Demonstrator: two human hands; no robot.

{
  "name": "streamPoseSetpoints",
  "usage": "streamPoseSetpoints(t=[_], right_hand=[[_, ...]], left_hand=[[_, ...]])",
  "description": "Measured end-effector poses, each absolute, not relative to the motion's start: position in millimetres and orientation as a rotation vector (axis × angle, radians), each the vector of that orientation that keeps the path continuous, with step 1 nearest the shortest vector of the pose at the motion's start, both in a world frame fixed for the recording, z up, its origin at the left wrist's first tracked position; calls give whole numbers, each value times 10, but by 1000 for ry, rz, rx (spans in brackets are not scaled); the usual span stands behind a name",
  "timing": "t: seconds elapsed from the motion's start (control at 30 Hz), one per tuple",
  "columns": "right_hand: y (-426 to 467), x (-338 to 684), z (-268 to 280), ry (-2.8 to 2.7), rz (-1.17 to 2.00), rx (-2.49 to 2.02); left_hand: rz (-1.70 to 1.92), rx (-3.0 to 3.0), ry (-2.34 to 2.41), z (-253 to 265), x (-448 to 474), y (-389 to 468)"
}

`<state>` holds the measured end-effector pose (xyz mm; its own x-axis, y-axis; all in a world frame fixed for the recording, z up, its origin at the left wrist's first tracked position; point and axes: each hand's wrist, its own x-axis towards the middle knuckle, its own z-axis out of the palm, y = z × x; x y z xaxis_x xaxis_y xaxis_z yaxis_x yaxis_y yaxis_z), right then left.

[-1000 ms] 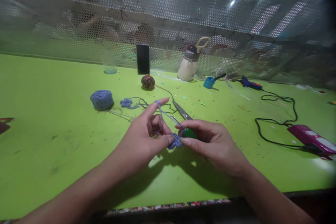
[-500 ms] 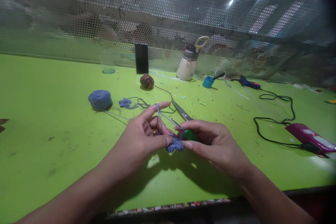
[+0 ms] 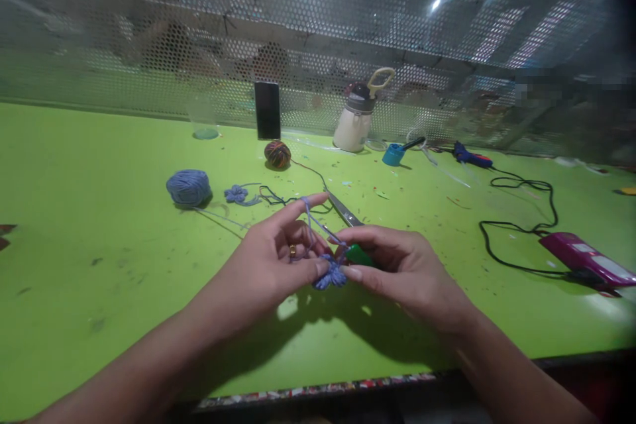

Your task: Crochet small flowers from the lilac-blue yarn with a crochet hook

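A small blue-purple crochet piece (image 3: 328, 276) is pinched between the thumb and fingers of my left hand (image 3: 283, 252). Blue yarn (image 3: 318, 220) loops over my raised left index finger and slants down to the hook. My right hand (image 3: 407, 271) grips the green handle of a crochet hook (image 3: 358, 255), its thumb tip touching the piece's right edge. The hook's thin shaft points up and left, against the yarn. Left of my hands lies the ball of blue yarn (image 3: 189, 187), its strand running toward my left hand. Beside it rests a finished-looking crocheted flower (image 3: 236, 194).
Scissors (image 3: 345, 209) lie just beyond my hands. Farther back are a multicoloured yarn ball (image 3: 277, 154), a phone (image 3: 267, 110), a bottle (image 3: 352, 122), a blue pot (image 3: 394, 154) and a glue gun (image 3: 472, 156). A magenta power strip (image 3: 586, 258) with black cord sits right.
My left index finger has shifted slightly right, carrying the yarn loop with it. The hook's shaft has tipped lower, closer along the yarn. Both hands keep their hold.
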<state>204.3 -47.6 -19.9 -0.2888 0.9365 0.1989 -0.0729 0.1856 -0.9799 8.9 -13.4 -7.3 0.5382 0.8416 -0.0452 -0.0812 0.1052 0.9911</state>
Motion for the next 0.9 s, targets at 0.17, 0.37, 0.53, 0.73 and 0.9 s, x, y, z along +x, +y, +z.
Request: streamPoseSetpoints(t=[0.17,0.37,0.53,0.73,0.9], right_hand=[[-460,2052,-215,-1474,1278,-886],[-471,2051,-205,-1456,1262,-941],[-467,2043,-191,-1445,1268,-966],[-456,2036,-186,-1434,1267,-1002],[-454,2037,-184,-1427,1296,-974]], left_hand=[[770,1267,731,-76,85,-126],[787,1215,750,-88,81,-123],[792,1190,756,-85,84,-133],[807,1197,762,-92,91,-130],[789,1197,768,-81,91,-131]])
